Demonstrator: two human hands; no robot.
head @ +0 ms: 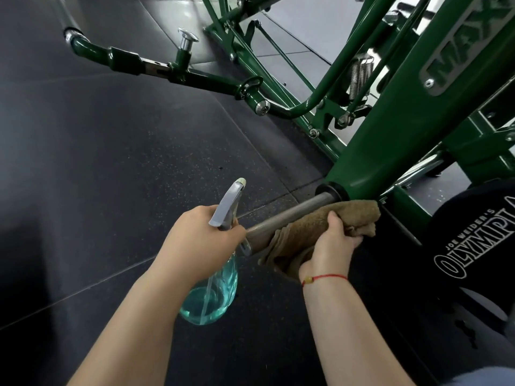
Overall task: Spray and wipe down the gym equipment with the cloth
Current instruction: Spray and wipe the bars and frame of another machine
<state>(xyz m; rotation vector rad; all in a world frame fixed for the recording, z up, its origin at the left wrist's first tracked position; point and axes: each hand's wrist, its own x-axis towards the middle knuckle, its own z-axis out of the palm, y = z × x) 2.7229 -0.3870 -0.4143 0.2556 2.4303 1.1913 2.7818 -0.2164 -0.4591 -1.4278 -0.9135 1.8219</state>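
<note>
A grey metal handle bar [301, 209] sticks out from the thick green arm [412, 118] of the gym machine. A brown cloth [315, 227] is wrapped over the bar's near part, and my right hand [331, 246] grips the cloth around it. My left hand [200, 240] holds a spray bottle [211, 299] by its neck, just left of the bar's free end. The bottle is clear with blue-green liquid. Its grey trigger head [228, 203] points up and away.
More green frame tubes, a steel spring [361, 76] and a chrome-topped peg [187, 40] stand beyond the bar. Dark rubber floor mats [111, 162] fill the left side. A black garment with white lettering [479, 246] lies at the right.
</note>
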